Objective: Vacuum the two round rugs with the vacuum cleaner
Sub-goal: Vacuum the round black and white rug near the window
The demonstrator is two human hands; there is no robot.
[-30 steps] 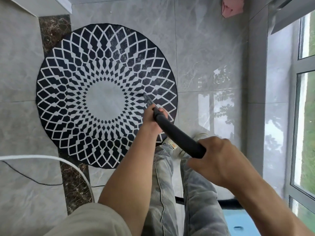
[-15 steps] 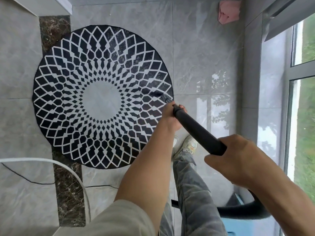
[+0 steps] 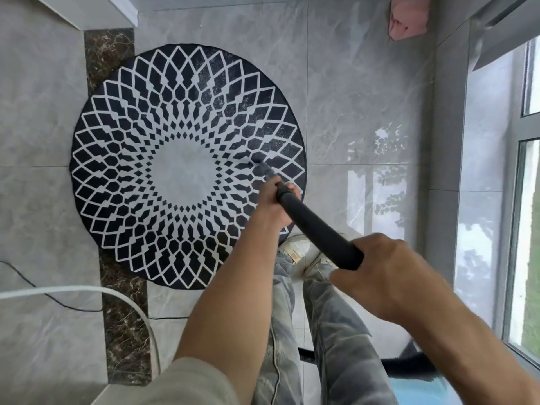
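Note:
A round black rug (image 3: 163, 118) with a white diamond lattice and a pale centre lies on the grey tile floor. Only this one rug is in view. I hold the black vacuum wand (image 3: 315, 226) with both hands. My left hand (image 3: 273, 204) grips its lower end, close to the nozzle (image 3: 264, 168). My right hand (image 3: 382, 273) holds the upper end. The nozzle tip rests on the rug's right part, just right of the pale centre. A black hose (image 3: 409, 366) curves away at the lower right.
A white cable (image 3: 87, 289) and a thin black cord (image 3: 43, 290) cross the floor at lower left. A dark marble strip (image 3: 122, 317) runs under the rug's left part. A pink cloth (image 3: 407, 19) lies at the far wall. Windows (image 3: 526, 229) line the right. My shoes (image 3: 295, 247) touch the rug's edge.
The nozzle swept from the rug's centre-right out toward its right rim, then came back inward toward the pale centre. Both hands kept their grip on the wand.

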